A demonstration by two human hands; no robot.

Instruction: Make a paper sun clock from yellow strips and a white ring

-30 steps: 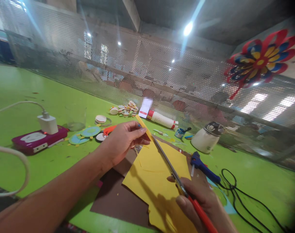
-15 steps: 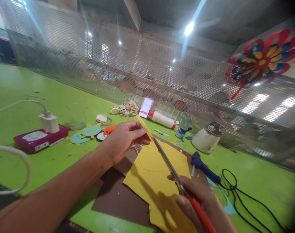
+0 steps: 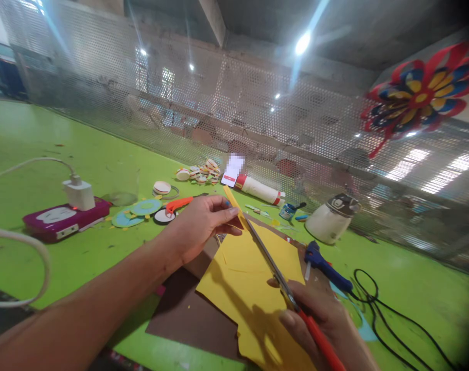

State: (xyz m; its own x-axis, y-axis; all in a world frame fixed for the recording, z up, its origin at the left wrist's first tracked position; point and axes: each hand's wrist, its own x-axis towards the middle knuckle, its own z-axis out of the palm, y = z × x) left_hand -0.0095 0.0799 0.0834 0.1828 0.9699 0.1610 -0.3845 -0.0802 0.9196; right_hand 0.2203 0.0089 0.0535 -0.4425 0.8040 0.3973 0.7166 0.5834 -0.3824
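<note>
Open room over bare green table (image 3: 103, 149) at back left, between power strip (image 3: 60, 220) and mesh screen (image 3: 257, 113). Hemmed in near left by looping white cable (image 3: 41, 257). Crowded ahead: paper discs (image 3: 141, 210), glue bottle (image 3: 259, 189), white pot (image 3: 330, 219). Middle taken by yellow sheet (image 3: 249, 288), scissors (image 3: 271, 260) slanting across. Blocked on the right by blue glue gun (image 3: 327, 265) and tangled black cord (image 3: 381, 309); wide bare green beyond.

Lighting: bright, from ceiling lamps (image 3: 302, 44), the strongest throwing streaked flare down the frame. Small glints dot the mesh (image 3: 257, 118). Table (image 3: 103, 165): evenly lit, vivid green. Shadows: soft, cast by the left hand (image 3: 199, 224) and scissors (image 3: 271, 265) across the yellow sheet (image 3: 242, 263). Focus: foreground fairly sharp, hazy behind the mesh. Edges: wide-angle bending, dark right-hand corners. One pixelated patch (image 3: 233, 166).
</note>
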